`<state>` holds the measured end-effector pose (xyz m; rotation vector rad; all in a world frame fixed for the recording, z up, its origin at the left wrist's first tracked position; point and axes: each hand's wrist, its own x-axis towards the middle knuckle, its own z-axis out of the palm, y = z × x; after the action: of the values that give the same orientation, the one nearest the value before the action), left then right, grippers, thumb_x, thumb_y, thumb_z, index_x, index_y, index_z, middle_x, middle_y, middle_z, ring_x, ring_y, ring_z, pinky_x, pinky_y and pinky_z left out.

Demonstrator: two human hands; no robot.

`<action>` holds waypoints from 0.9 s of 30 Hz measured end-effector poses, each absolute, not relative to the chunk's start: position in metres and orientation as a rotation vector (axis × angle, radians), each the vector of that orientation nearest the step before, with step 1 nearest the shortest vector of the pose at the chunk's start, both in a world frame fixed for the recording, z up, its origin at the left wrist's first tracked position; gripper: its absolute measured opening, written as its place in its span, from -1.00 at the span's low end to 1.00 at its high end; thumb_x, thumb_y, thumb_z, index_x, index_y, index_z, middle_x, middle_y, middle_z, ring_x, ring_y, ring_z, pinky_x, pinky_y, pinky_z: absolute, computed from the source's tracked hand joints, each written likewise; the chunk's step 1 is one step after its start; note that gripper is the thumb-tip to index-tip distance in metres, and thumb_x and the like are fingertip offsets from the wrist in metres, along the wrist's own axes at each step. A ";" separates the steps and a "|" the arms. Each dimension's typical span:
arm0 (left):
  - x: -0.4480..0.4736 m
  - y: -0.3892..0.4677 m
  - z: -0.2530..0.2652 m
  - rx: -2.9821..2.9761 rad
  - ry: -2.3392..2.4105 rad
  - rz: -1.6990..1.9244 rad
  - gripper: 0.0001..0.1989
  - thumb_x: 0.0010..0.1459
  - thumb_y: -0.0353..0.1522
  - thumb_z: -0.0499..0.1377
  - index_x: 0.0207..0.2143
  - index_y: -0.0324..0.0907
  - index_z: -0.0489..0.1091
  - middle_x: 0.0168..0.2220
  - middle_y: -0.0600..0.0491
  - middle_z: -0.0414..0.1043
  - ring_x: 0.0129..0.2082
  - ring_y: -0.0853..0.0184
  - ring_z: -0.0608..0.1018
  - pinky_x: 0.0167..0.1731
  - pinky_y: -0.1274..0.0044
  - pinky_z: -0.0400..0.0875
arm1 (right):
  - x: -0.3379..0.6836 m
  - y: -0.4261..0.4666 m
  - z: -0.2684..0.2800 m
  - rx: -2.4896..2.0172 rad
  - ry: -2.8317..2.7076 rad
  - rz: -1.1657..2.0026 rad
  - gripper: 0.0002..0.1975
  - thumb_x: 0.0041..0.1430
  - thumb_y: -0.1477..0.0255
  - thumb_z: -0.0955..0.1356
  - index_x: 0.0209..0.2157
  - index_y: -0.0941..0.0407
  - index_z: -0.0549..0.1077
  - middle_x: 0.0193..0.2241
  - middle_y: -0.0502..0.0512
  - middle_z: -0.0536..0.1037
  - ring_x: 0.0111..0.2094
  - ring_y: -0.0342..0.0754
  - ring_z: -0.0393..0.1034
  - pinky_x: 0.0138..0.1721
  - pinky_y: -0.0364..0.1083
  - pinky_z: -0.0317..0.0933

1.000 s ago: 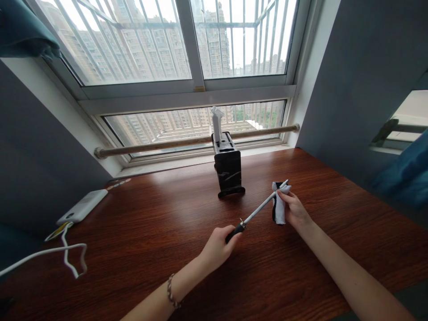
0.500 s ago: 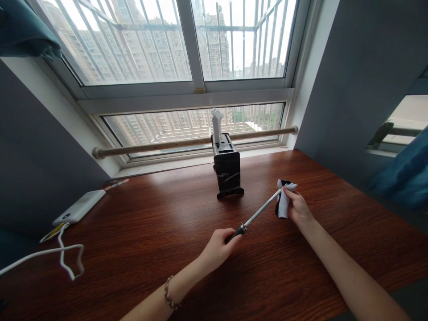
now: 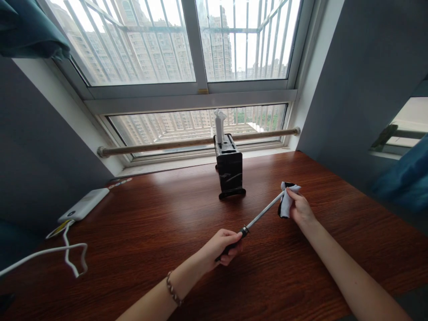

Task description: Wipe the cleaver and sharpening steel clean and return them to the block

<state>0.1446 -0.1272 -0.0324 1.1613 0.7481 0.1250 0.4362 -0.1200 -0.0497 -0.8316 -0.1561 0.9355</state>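
My left hand [image 3: 223,248] is closed around the black handle of a sharpening steel [image 3: 265,209], whose slim grey rod slants up and to the right. At the rod's far end, my right hand [image 3: 301,208] pinches a white and black cloth [image 3: 286,206]. The cloth wraps about the tip and hides it; part of it hangs below my fingers. Both hands are above the brown wooden table [image 3: 160,218].
A black tissue holder [image 3: 231,171] with a white tissue [image 3: 220,125] sticking up stands beyond the rod, near the window. At left lie a white power bank [image 3: 85,205] and a looped white cable [image 3: 67,254]. A horizontal rail [image 3: 167,146] crosses the window.
My left hand has rolled, so more of the black handle and the curled fingers show. The right hand still pinches the cloth at the rod's end. The whole view has shifted slightly.
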 end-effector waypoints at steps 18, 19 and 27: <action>0.144 -0.129 -0.028 1.057 0.696 0.146 -0.61 0.05 -0.06 0.09 -0.54 -0.20 0.19 -0.72 0.25 0.04 -0.81 0.61 -0.01 -0.80 0.62 -0.27 | 0.443 -0.116 -0.060 -0.840 -0.158 0.895 -0.90 -0.05 0.60 0.38 -0.43 0.16 0.49 -0.49 -0.04 0.56 -0.54 -0.20 0.41 -0.55 -0.26 0.35; 0.145 -0.130 -0.030 1.080 0.710 0.172 -0.61 0.04 -0.06 0.10 -0.55 -0.20 0.20 -0.73 0.25 0.05 -0.82 0.61 -0.01 -0.81 0.62 -0.26 | 0.444 -0.117 -0.060 -0.838 -0.151 0.894 -0.91 -0.04 0.60 0.38 -0.43 0.15 0.49 -0.49 -0.04 0.56 -0.55 -0.21 0.40 -0.55 -0.25 0.35; 0.149 -0.140 -0.045 1.835 1.020 0.566 -0.60 0.11 -0.11 0.04 -0.57 -0.25 0.32 -0.65 0.13 0.24 -0.62 0.47 0.29 -0.60 0.58 0.11 | 0.450 -0.116 -0.054 -0.837 -0.135 0.915 -0.97 0.08 0.50 0.36 -0.40 0.12 0.47 -0.46 -0.07 0.55 -0.53 -0.25 0.40 -0.47 -0.28 0.36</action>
<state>0.1490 -0.1397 -0.0450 1.8353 1.0196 0.5655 0.4497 -0.1161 -0.0536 -0.8367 -0.1349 0.9153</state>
